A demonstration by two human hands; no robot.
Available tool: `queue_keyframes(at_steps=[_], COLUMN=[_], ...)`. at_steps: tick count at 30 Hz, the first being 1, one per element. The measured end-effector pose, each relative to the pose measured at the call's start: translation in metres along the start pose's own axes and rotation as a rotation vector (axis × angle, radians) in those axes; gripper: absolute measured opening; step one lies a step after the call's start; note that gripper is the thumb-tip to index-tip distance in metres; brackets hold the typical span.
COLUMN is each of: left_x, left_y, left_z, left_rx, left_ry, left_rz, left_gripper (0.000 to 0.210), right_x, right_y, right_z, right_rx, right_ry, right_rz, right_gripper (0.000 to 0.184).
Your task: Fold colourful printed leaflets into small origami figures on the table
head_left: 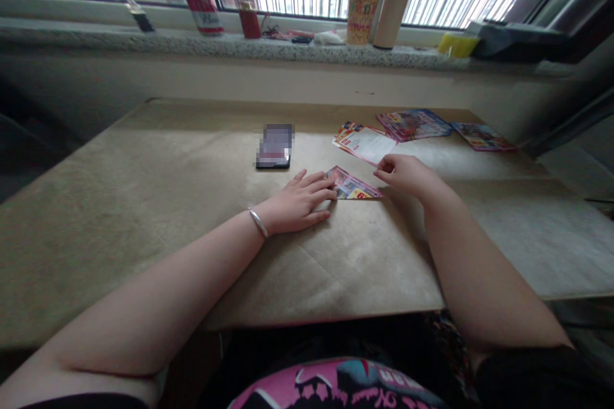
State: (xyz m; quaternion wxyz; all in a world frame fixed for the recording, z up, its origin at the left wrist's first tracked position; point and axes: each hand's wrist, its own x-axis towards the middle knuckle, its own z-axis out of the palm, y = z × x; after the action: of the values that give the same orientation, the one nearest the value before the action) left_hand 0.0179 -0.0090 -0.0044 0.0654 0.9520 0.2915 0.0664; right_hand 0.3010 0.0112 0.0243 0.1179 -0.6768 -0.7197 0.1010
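Seemingly, the step is steadying 1 leaflet [355,185] on the bench [144,198], left hand [303,202] spread flat over its left end, right hand [407,174] curled nearby with any grip impossible to tell, and the next move likely calls for light left-hand pressure.

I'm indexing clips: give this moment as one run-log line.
left hand: spread, fingers on near leaflet | right hand: curled by leaflet's right end, grip unclear | phone: beyond left hand | other leaflets: beyond right hand
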Motion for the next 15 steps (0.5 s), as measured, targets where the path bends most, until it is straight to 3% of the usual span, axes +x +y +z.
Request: queue_keyframes(at_steps=[1, 5, 10, 15], left_x=[0.000, -0.001, -0.003, -0.004], left_y=[-0.001, -0.004, -0.004, -0.002], left_z=[0.000, 0.002, 0.001, 0.002], left_rx=[0.029, 0.167, 0.260, 0.308], left_ry=[0.026, 0.143, 0.188, 0.234], left_rz=[0.004, 0.015, 0.001, -0.081], left_gripper=[0.038, 0.036, 0.040, 0.044], right_x=[-0.001, -0.006, -0.007, -0.009], right_y=[-0.006, -0.027, -0.033, -0.034], right_z=[0.004, 0.021, 0.031, 0.026], right_rx=[0.041, 0.131, 0.000, -0.073], right_ry=[0.025, -0.120, 0.042, 0.034], right_rz=[-0.039, -0.273, -0.496, -0.595], right_gripper=[0.014, 0.014, 0.013, 0.017])
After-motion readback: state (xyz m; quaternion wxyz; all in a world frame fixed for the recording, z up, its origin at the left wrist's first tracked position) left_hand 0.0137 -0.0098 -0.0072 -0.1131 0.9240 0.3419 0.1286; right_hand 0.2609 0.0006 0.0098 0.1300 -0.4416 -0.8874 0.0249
